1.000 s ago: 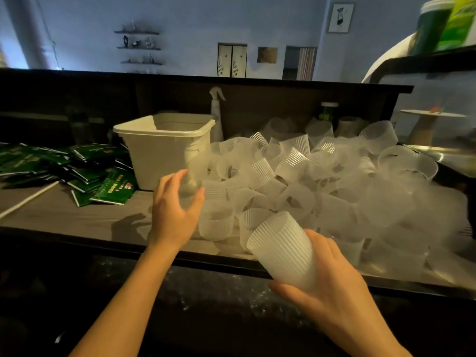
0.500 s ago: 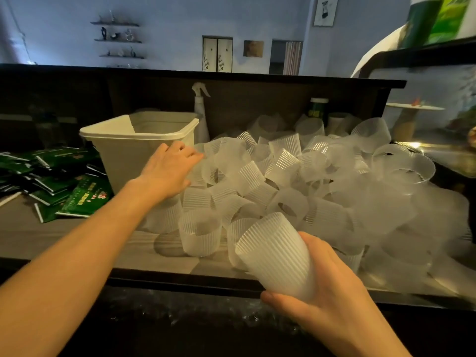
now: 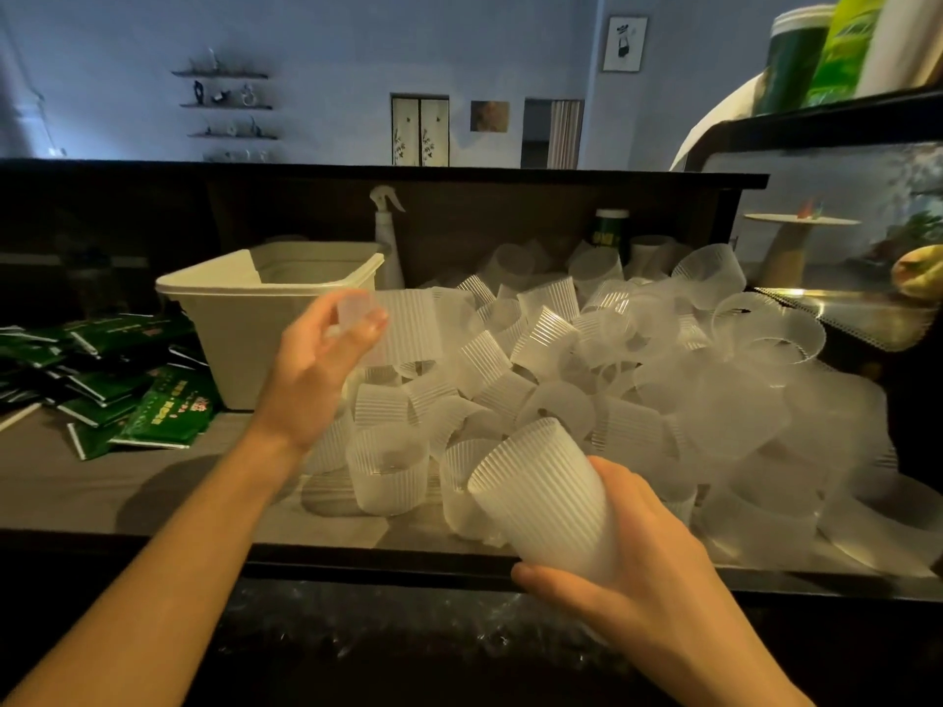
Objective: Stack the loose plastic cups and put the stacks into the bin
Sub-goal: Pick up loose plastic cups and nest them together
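On the counter point(image 3: 127, 482), the bin point(image 3: 245, 318) stands toward the back edge with the packets point(image 3: 127, 395) at its left, the spray bottle point(image 3: 388, 237) behind its right corner, and the heap of loose cups point(image 3: 638, 380) filling the right side.

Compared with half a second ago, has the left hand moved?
Yes. The left hand has lifted off the cup pile, pinching a cup, and now sits level with the bin rim instead of below it.
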Demonstrator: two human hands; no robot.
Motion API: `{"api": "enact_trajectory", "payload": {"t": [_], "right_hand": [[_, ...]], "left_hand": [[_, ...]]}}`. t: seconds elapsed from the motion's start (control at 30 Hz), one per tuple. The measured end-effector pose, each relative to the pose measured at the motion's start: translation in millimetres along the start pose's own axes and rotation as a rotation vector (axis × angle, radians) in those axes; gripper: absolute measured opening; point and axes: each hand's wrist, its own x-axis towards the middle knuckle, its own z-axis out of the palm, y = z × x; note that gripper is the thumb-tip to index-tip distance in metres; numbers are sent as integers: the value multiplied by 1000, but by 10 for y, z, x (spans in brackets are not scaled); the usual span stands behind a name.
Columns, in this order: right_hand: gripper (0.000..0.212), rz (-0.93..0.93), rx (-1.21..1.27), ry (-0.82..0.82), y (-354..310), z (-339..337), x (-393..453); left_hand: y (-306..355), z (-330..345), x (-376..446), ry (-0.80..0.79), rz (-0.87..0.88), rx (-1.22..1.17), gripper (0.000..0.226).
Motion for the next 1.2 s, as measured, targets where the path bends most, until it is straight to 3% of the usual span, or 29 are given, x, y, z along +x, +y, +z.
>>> {"api": "enact_trajectory", "payload": {"t": [0.07, 0.2, 0.27, 0.53, 0.73, 0.87, 1.03, 1.2], "right_hand": [[75, -17, 19, -1, -21, 3, -1], [74, -49, 42, 19, -79, 6, 17], [74, -61, 47, 40, -88, -5, 28], [79, -69, -50, 88, -74, -73, 35], [84, -108, -240, 88, -137, -122, 66], [86, -159, -292, 39, -144, -82, 60], [88, -174, -272, -37, -78, -80, 10], [92, -199, -288, -40, -32, -78, -2]], "left_hand": [[45, 121, -177, -54, -47, -195, 49], [56, 302, -406, -134, -120, -392, 88], [43, 358, -461, -172, -140, -402, 91], [135, 347, -417, -77, 21, -142, 66], [267, 217, -411, -359, 193, 238, 54], [360, 253, -459, -519, 247, 345, 59], [358, 256, -441, -634, 144, 354, 71], [312, 443, -484, -755, 56, 355, 67]]}}
